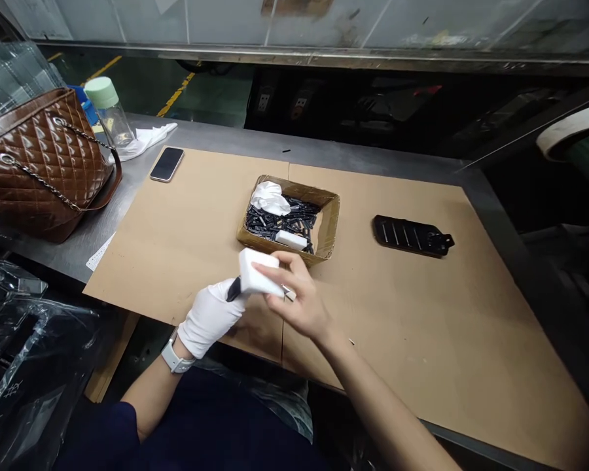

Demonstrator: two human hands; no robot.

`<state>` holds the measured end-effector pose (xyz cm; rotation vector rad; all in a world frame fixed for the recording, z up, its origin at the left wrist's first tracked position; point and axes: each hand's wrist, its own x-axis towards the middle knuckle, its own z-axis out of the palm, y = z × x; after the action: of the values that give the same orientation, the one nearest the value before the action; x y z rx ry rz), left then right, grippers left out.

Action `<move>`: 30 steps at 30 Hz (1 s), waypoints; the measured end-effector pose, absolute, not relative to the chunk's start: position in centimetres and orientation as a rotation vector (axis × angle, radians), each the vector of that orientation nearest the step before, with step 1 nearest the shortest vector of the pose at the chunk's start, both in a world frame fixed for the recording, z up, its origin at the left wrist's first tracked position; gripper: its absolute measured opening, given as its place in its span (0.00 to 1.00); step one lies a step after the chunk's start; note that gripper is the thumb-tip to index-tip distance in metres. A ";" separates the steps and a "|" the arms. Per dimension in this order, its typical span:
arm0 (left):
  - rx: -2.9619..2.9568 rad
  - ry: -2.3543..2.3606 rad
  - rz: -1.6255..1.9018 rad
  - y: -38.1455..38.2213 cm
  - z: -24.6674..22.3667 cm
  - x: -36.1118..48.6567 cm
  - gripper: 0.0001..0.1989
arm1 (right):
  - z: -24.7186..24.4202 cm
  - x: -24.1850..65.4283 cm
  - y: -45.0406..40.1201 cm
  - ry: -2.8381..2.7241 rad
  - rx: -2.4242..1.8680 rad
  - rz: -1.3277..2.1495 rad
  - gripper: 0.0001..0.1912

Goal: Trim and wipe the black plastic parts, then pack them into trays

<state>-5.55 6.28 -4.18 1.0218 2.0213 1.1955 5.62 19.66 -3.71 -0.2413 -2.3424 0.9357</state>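
Observation:
In front of the box, my left hand [212, 317] wears a white glove and is closed around a dark piece [233, 289], of which only a short black end shows. My bare right hand [302, 301] grips a white sponge-like block [255, 269] and holds it against that dark piece. A small shiny sliver [289, 294] shows by the right fingers; what it is I cannot make out. Just beyond both hands stands a cardboard box [330, 226] with many small black parts [294, 212], a crumpled white cloth [271, 197] and another white block [291, 240] inside.
A black ribbed plastic part [412, 236] lies at the right on the cardboard sheet [446, 340]. A phone [167, 163] is at the back left. Past it are a brown quilted handbag [44, 157] and a bottle with a green lid [108, 111].

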 end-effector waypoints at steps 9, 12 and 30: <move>1.065 1.997 1.206 6.2 -4.1 -5.4 0.12 | -2.1 6.1 20.0 -2.431 -0.186 0.927 0.25; 1.042 2.001 1.171 6.2 -3.8 -5.1 0.12 | -2.3 6.2 20.1 -2.427 -0.209 0.948 0.24; 1.127 1.977 1.100 7.1 -4.5 -4.7 0.14 | -0.7 6.8 22.1 -2.624 -0.049 0.501 0.19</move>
<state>-4.68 7.13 -4.53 1.1266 1.9773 1.0999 6.80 22.10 -0.66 -0.0490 -2.6243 0.5009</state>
